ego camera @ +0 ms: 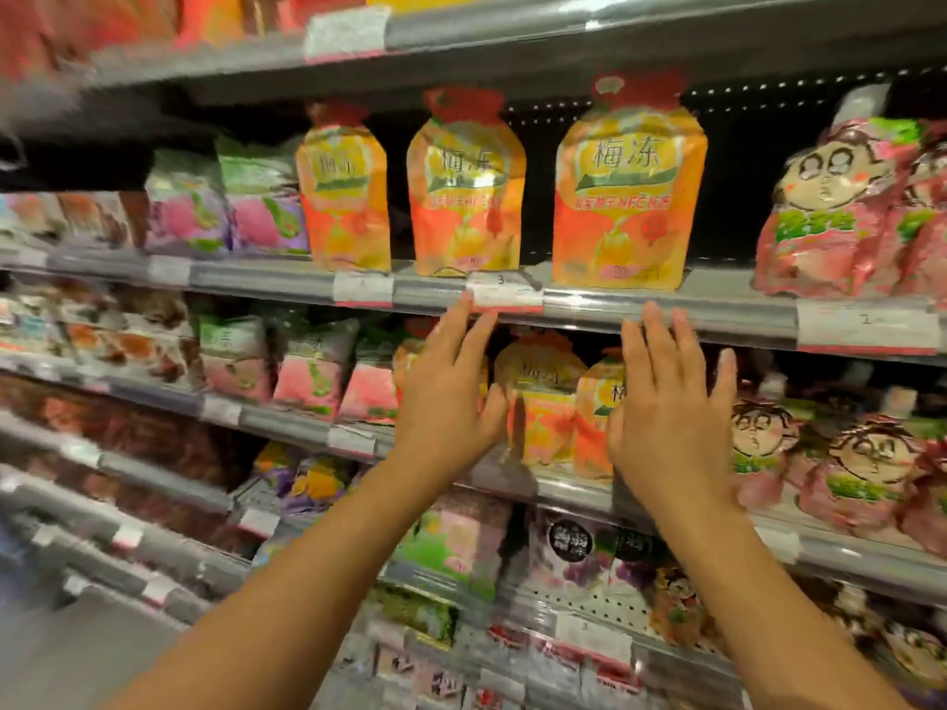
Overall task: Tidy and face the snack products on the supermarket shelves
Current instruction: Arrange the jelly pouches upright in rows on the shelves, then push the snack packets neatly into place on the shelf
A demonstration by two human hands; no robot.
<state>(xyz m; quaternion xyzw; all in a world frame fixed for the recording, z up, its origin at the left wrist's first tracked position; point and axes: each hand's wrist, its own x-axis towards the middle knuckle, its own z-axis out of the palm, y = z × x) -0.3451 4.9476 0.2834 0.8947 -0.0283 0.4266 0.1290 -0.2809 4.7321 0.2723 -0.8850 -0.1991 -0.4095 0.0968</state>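
Three orange-and-yellow jelly pouches [628, 207] stand upright in a row on the upper shelf [666, 312], facing out. On the shelf below stand more orange pouches [543, 397], partly hidden behind my hands. My left hand [451, 386] is raised with fingers straight, its tips near the upper shelf's price strip, and it holds nothing. My right hand [671, 402] is also spread open in front of the lower pouches, empty. Whether either hand touches a pouch is unclear.
Pink cartoon-face bags [840, 222] sit to the right on both shelves. Pink-and-green peach packs [225, 207] fill the left side. Price tags [507, 297] line the shelf edges. Lower shelves hold purple and dark packs [589, 556]. The left part of the view is blurred.
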